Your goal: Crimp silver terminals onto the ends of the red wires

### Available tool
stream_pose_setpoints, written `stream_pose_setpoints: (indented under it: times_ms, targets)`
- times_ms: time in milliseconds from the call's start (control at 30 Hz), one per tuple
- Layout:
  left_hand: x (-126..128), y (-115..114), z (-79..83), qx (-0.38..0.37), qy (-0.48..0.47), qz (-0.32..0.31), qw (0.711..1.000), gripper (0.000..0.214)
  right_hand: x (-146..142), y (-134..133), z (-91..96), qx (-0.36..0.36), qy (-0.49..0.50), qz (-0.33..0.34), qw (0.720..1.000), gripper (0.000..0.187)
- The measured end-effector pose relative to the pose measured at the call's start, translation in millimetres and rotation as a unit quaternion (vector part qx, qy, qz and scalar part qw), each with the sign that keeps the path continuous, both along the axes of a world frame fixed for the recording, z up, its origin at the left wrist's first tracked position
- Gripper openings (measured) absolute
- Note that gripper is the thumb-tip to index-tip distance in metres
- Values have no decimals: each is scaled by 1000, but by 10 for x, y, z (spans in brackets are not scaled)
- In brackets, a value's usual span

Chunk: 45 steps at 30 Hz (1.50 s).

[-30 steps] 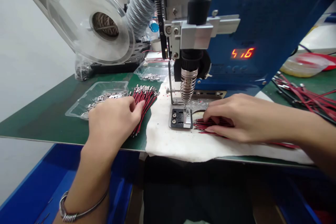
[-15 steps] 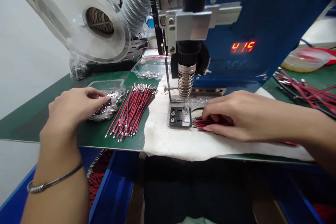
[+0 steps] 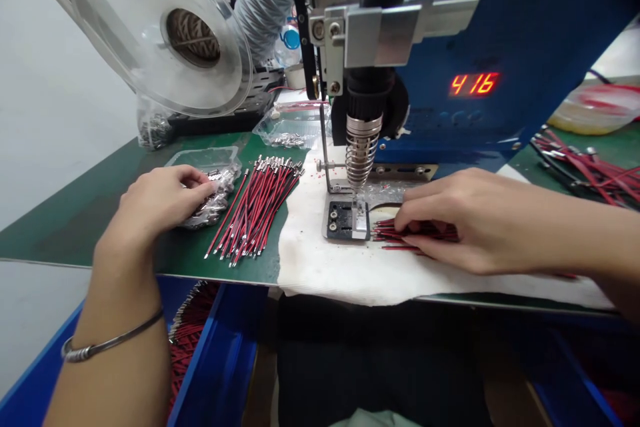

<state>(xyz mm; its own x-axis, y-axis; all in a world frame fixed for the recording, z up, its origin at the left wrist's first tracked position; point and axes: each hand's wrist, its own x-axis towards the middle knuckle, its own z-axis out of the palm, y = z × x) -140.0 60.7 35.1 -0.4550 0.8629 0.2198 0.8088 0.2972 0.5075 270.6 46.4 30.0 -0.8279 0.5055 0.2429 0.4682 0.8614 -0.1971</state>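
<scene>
My left hand reaches over a clear plastic tray heaped with small shiny metal pieces. Its thumb and forefinger are drawn together; whatever lies between their tips is hidden. My right hand is closed over a bundle of red and black wires on a white cloth. The wire ends point left toward a small dark fixture beneath a spring-wrapped soldering tip. One red wire sits a little apart, below the bundle.
Between the tray and cloth lies a row of red-black wires with metal ends. Behind stand a second clear tray and a large clear reel. The blue machine fills the right. Blue bins sit below the table edge.
The view has shifted slightly, so the scene sits a little further right. My left hand has edged right over the tray. The red display went from 415 to 416.
</scene>
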Motion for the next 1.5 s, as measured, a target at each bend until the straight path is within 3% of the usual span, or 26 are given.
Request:
stream_pose_setpoints:
  times_ms: [100,233,333,400,467,533,700,933,1267,1500]
  targets:
    - [104,-42,-10,136,12,30,990,44,5,41,9,-26,-14,31,999,21]
    - [363,-170,26,318,-36,67,945,16,20,97,-5,-10,12,31,999,20]
    - [721,-364,11,398,-169,-44,901,8,26,110,-17,-1,17,25,1000,21]
    - [1012,-510,-51,400,-211,-145,880,8,25,108,-14,5,23,23,999,22]
    - [1291,-620,-144,374,-255,-197,870,10,22,105,-5,11,33,18,999,22]
    - [1519,-668,-240,330,-320,-204,864,14,20,106,4,15,40,7,999,22]
    - [1831,-591,-366,309,-488,-155,802,16,13,115,-11,38,54,-17,998,20]
    - [1819,-574,-423,276,-536,-143,785,30,-111,49,-77,7,118,-32,992,24]
    - [1791,-691,-504,249,-494,-158,818,18,-198,1,-126,-42,153,-26,987,20]
    - [1767,-705,-513,237,-480,-176,826,19,-204,17,-145,-15,181,6,983,20]
